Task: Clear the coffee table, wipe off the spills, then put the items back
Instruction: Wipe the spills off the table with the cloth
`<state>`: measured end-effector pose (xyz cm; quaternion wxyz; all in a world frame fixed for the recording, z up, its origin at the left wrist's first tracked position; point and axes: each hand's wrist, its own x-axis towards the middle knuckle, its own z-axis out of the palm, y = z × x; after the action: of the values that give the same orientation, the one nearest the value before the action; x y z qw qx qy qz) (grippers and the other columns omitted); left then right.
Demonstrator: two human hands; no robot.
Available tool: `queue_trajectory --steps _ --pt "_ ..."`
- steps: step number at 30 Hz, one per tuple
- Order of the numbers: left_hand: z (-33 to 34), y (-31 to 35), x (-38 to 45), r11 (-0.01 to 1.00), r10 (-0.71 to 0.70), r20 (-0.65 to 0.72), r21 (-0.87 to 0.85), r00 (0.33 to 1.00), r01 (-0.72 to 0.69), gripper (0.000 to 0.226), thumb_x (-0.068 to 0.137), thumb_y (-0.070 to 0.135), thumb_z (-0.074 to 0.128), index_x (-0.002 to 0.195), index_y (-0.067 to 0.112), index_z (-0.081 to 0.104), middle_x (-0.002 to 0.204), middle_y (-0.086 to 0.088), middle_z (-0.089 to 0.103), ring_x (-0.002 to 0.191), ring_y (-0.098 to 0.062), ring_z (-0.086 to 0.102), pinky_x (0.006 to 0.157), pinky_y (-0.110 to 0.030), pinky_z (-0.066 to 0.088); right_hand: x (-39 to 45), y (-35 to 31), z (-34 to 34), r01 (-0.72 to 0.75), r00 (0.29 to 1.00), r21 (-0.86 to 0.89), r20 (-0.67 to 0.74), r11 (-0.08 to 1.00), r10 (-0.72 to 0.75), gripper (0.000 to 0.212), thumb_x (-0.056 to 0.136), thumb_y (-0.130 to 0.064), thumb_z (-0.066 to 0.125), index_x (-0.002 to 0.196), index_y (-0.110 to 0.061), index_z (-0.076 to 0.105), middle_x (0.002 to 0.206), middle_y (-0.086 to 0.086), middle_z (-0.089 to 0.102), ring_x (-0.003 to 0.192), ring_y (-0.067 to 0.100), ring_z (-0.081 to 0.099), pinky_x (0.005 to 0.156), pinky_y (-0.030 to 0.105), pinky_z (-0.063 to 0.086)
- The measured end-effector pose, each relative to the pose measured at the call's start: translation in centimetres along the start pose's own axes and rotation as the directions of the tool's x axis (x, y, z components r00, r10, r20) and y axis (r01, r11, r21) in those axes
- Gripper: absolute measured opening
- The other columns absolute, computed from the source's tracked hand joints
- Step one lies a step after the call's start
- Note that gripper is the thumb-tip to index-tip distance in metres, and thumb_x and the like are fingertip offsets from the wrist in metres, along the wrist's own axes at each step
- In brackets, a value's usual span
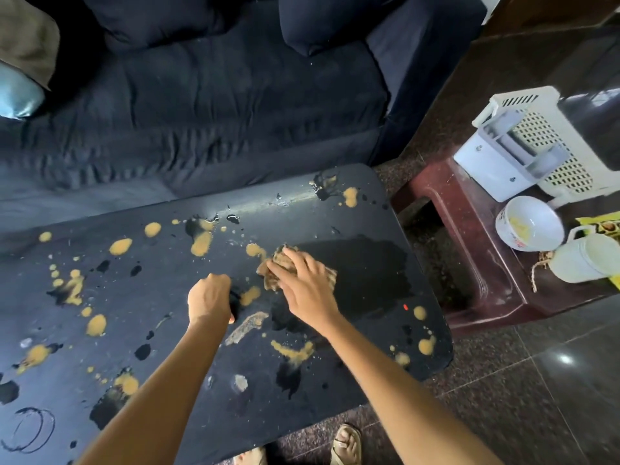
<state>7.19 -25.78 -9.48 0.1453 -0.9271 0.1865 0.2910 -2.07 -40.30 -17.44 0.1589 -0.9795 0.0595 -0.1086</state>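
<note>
The dark coffee table (335, 380) is spattered with yellow-orange spills (201, 243) and dark wet blots. My right hand (307, 285) lies flat, fingers spread, on a brown striped cloth (280, 263) right of the table's middle. Just right of the cloth is a darker, wet-looking patch (362, 273) without spatter. My left hand (209, 298) is curled into a fist, resting on the table just left of the cloth. A small dark shape sits against its fingers; I cannot tell what it is.
A dark blue sofa (218, 105) runs along the table's far edge. At the right, a maroon stool (469, 263) carries a white basket (550, 146), a white box (493, 162), a white bowl (530, 223), a white mug (583, 260) and a yellow packet (600, 226). My sandalled feet (345, 444) stand at the near edge.
</note>
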Motion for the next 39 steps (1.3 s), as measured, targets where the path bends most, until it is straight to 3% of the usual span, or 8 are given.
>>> queue_trajectory --steps 8,15,19,23,30,33,37,39 --pt "-4.4 2.4 3.2 0.980 0.060 -0.080 0.195 0.995 -0.043 0.028 0.085 0.014 0.068 0.112 0.012 0.062 0.110 -0.002 0.068 0.106 -0.021 0.065 0.072 -0.026 0.052 4.3 3.4 -1.5 -0.857 0.469 0.132 -0.205 0.499 0.859 0.055 0.082 -0.011 0.060 0.132 -0.030 0.051 0.146 0.009 0.036 0.127 0.034 0.036 0.094 0.045 0.032" --pt "-6.8 3.1 7.1 0.990 0.139 -0.249 0.009 0.959 -0.141 0.037 0.084 0.022 0.068 0.117 0.010 0.058 0.122 -0.006 0.058 0.125 -0.026 0.044 0.094 -0.038 0.043 2.4 1.2 0.8 0.033 0.999 -0.016 -0.025 0.999 -0.033 0.051 0.080 -0.014 0.059 0.128 -0.030 0.052 0.137 0.004 0.047 0.117 0.026 0.046 0.089 0.042 0.041" --pt "-7.2 2.8 9.9 0.977 0.214 -0.161 0.058 0.964 -0.207 0.056 0.083 0.043 0.064 0.128 0.013 0.050 0.137 0.000 0.048 0.141 -0.026 0.019 0.114 -0.058 0.015 3.4 7.3 -2.0 -0.297 0.954 -0.159 -0.102 0.942 0.283 0.055 0.078 -0.011 0.061 0.126 -0.036 0.052 0.130 -0.001 0.050 0.106 0.028 0.052 0.078 0.042 0.046" --pt "-7.7 3.2 11.2 0.987 0.157 -0.138 0.041 0.978 -0.153 0.060 0.075 0.046 0.071 0.119 0.009 0.055 0.121 -0.006 0.059 0.133 -0.024 0.033 0.112 -0.061 0.016 6.7 7.7 -1.6 -0.877 0.425 0.094 -0.302 0.470 0.853 0.064 0.068 -0.003 0.071 0.125 -0.028 0.057 0.138 0.011 0.047 0.116 0.037 0.046 0.087 0.047 0.038" --pt "-8.0 3.2 11.9 0.985 0.140 -0.148 0.119 0.979 -0.123 0.057 0.065 0.053 0.077 0.107 0.018 0.062 0.112 0.001 0.063 0.122 -0.019 0.047 0.113 -0.058 0.016 6.2 5.3 -0.6 -0.057 0.997 -0.072 -0.052 0.996 0.053 0.059 0.072 -0.009 0.065 0.126 -0.033 0.054 0.134 0.002 0.050 0.107 0.025 0.049 0.082 0.041 0.044" --pt "-8.5 3.4 12.1 0.984 0.158 -0.148 0.107 0.976 -0.143 0.058 0.064 0.052 0.077 0.108 0.018 0.062 0.112 0.001 0.064 0.123 -0.019 0.047 0.114 -0.054 0.017 6.8 10.2 -2.7 -0.318 0.946 -0.152 -0.111 0.936 0.303 0.057 0.076 -0.009 0.064 0.125 -0.037 0.054 0.131 -0.004 0.050 0.101 0.025 0.052 0.076 0.040 0.047" --pt "-9.0 3.8 12.4 0.977 0.175 -0.185 0.150 0.967 -0.148 0.060 0.063 0.048 0.080 0.110 0.016 0.060 0.109 0.000 0.064 0.118 -0.018 0.048 0.106 -0.040 0.029 12.0 11.1 -2.7 -0.925 0.327 0.118 -0.238 0.361 0.915 0.060 0.083 -0.010 0.061 0.135 -0.034 0.046 0.146 0.005 0.033 0.122 0.032 0.036 0.092 0.045 0.034" --pt "-8.8 4.2 12.2 0.966 0.184 -0.191 0.215 0.964 -0.142 0.060 0.064 0.048 0.079 0.111 0.018 0.058 0.109 0.001 0.063 0.115 -0.017 0.049 0.101 -0.036 0.031 13.7 8.6 -1.7 -0.867 0.483 0.039 -0.183 0.497 0.856 0.066 0.080 -0.009 0.064 0.137 -0.035 0.042 0.145 0.004 0.031 0.120 0.031 0.035 0.091 0.043 0.034"
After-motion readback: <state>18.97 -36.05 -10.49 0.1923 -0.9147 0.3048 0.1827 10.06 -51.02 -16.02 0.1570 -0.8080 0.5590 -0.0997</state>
